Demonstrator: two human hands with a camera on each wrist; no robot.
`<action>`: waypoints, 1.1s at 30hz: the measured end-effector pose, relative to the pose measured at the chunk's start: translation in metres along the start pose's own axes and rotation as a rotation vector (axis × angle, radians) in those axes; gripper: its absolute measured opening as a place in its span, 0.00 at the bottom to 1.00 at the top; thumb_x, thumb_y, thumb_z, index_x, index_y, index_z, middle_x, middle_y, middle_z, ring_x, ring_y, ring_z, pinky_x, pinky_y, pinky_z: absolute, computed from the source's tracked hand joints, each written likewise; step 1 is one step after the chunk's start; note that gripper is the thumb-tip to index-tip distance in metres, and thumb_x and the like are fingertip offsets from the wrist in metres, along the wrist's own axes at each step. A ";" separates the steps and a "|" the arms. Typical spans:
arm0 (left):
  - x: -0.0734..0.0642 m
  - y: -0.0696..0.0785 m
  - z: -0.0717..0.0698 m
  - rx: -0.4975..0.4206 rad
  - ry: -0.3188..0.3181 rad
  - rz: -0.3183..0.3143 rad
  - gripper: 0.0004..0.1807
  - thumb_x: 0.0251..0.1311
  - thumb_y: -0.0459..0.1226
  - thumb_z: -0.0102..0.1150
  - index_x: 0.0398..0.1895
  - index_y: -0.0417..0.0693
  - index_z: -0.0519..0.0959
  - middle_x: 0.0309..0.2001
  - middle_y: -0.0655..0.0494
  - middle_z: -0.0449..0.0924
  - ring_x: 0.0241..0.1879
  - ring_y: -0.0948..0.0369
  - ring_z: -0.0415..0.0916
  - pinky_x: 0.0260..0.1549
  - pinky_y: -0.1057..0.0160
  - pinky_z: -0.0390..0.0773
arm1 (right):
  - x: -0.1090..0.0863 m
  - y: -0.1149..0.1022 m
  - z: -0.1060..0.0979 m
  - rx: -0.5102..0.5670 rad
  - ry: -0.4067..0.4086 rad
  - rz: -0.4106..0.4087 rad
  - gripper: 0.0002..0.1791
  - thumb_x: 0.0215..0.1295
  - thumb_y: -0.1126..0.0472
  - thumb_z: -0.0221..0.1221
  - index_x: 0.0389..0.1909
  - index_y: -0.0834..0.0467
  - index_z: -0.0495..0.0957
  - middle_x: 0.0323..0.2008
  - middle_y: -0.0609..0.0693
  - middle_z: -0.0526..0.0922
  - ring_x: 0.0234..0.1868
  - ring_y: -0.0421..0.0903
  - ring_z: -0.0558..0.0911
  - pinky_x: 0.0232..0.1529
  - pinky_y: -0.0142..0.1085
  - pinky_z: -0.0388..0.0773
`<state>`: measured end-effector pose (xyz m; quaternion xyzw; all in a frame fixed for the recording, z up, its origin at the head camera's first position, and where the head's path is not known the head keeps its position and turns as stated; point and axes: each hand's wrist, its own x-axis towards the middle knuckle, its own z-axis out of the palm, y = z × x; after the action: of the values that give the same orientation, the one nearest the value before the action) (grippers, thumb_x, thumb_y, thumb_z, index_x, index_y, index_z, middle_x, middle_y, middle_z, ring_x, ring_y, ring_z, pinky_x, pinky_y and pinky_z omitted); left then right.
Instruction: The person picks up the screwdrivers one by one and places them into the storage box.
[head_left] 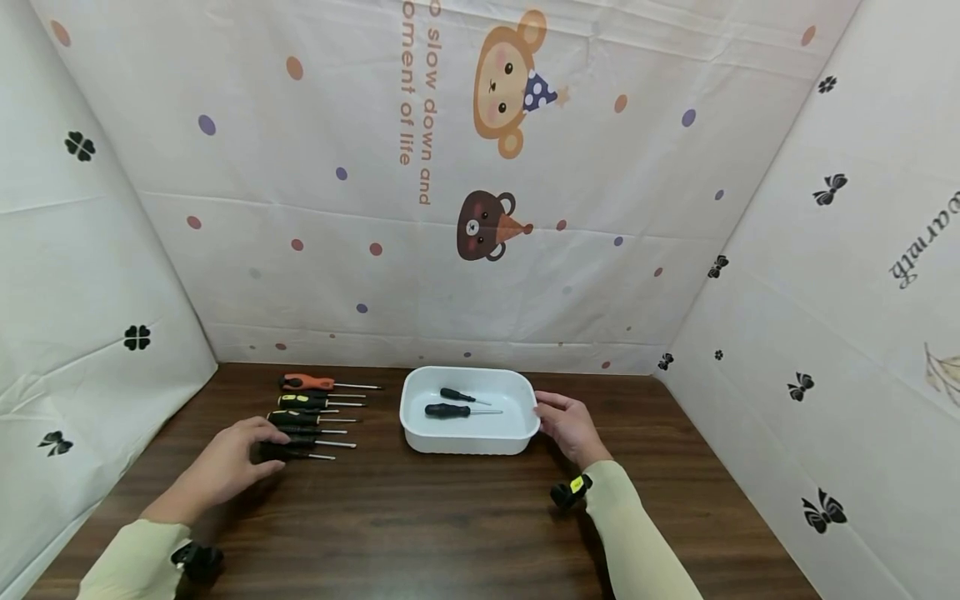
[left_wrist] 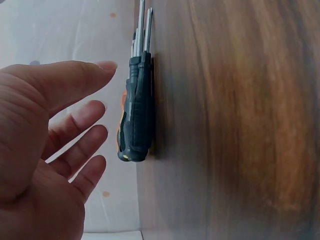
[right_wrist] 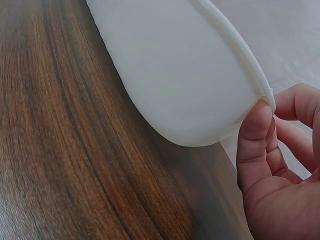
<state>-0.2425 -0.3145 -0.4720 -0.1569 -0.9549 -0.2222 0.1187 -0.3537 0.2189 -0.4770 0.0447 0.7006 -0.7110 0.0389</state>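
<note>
Head view: relaxed left hand (head_left: 236,458) near screwdrivers (head_left: 300,418); right hand (head_left: 568,427) pinches tray rim (head_left: 468,438).

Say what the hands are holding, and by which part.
Right hand pinches the tray by the rim at its right end. Left hand holds nothing; it's by the row of screwdrivers.

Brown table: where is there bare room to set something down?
The table is bare between the left sleeve and right sleeve, and right of the right hand. Screwdrivers and the left hand crowd the left side, leaving a narrow gap before the white tray.
</note>
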 end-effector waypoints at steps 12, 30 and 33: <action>0.000 -0.012 -0.002 0.002 -0.034 -0.025 0.14 0.50 0.36 0.79 0.41 0.48 0.87 0.43 0.53 0.82 0.48 0.43 0.81 0.46 0.39 0.80 | 0.000 -0.002 0.001 0.000 -0.009 0.001 0.23 0.68 0.71 0.61 0.64 0.70 0.76 0.58 0.67 0.83 0.34 0.41 0.84 0.37 0.32 0.85; 0.001 -0.015 0.004 0.018 -0.032 -0.034 0.12 0.49 0.35 0.79 0.37 0.52 0.87 0.40 0.59 0.82 0.40 0.56 0.79 0.39 0.53 0.80 | 0.000 -0.001 -0.001 0.008 -0.007 0.013 0.25 0.68 0.70 0.62 0.65 0.69 0.75 0.55 0.64 0.85 0.33 0.41 0.84 0.36 0.30 0.84; 0.002 -0.016 0.004 0.017 -0.047 -0.037 0.12 0.50 0.35 0.78 0.38 0.51 0.87 0.40 0.58 0.82 0.40 0.56 0.79 0.39 0.53 0.80 | -0.001 -0.002 0.000 0.003 -0.005 0.013 0.24 0.68 0.70 0.63 0.65 0.68 0.76 0.55 0.64 0.85 0.33 0.41 0.83 0.36 0.30 0.84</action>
<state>-0.2506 -0.3256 -0.4810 -0.1431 -0.9621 -0.2123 0.0934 -0.3530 0.2191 -0.4754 0.0475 0.6990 -0.7121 0.0455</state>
